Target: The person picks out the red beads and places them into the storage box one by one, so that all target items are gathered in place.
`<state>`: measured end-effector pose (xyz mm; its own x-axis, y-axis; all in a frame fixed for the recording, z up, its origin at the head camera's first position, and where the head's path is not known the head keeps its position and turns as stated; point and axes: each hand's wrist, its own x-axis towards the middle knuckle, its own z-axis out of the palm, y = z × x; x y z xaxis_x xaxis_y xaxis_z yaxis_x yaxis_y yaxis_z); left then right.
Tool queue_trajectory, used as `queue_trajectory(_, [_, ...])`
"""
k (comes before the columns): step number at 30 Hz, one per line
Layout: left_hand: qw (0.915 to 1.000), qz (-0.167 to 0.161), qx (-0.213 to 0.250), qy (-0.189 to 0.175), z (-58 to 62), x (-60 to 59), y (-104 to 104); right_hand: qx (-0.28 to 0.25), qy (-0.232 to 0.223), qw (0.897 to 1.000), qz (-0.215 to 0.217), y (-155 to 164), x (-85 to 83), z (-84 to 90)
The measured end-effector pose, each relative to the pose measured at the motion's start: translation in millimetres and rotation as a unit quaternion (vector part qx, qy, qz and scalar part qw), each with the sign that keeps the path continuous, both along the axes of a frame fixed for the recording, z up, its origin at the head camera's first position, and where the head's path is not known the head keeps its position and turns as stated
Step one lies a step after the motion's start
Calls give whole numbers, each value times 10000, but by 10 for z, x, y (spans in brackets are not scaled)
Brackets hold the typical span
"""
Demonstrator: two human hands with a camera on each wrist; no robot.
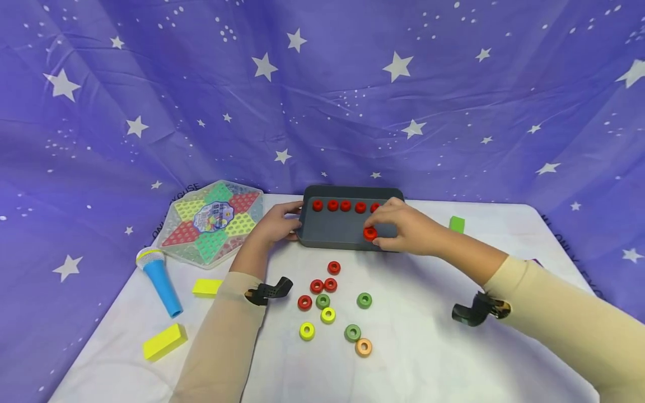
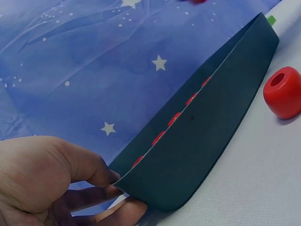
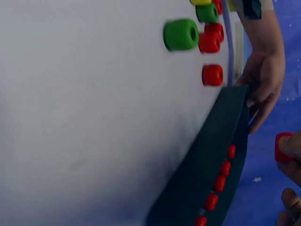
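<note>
Loose beads point(image 1: 332, 305) in red, green, yellow and orange are lying on the desk point(image 1: 428, 347) nearest the camera, just short of the dark grey tray point(image 1: 332, 238). Over that tray's front wall the right hand point(image 1: 403, 226) is pinching a red bead point(image 1: 370, 233), its fingers point(image 1: 385, 242) curling closely round it, while a row of red beads point(image 1: 345, 206) is sitting along the tray's far side. If the pinch is slackening too soon, this round bead is likely to be dropping outside the wall and rolling off among the loose ones, or knocking the row out of line. At the tray's left end the left hand point(image 1: 276, 225) is gripping the rim, thumb point(image 2: 89, 165) over the edge and fingers beneath; a hard pull there could be tipping the tray. Farther left a game board point(image 1: 211, 221), a blue microphone point(image 1: 160, 280) and yellow blocks point(image 1: 163, 340) are resting.
</note>
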<state>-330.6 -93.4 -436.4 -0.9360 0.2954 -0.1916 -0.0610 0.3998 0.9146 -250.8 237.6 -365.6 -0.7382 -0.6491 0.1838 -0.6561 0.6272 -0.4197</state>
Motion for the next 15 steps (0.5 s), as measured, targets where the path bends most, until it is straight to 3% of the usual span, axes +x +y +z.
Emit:
queue_trajectory(8, [10000,40,67,6,11,-5,2,484,236,9984,150,-270,-464,242])
queue_trajectory(15, [10000,36,68,-21,-29,-28,4,1016,0,9948,-17,-630,-816,240])
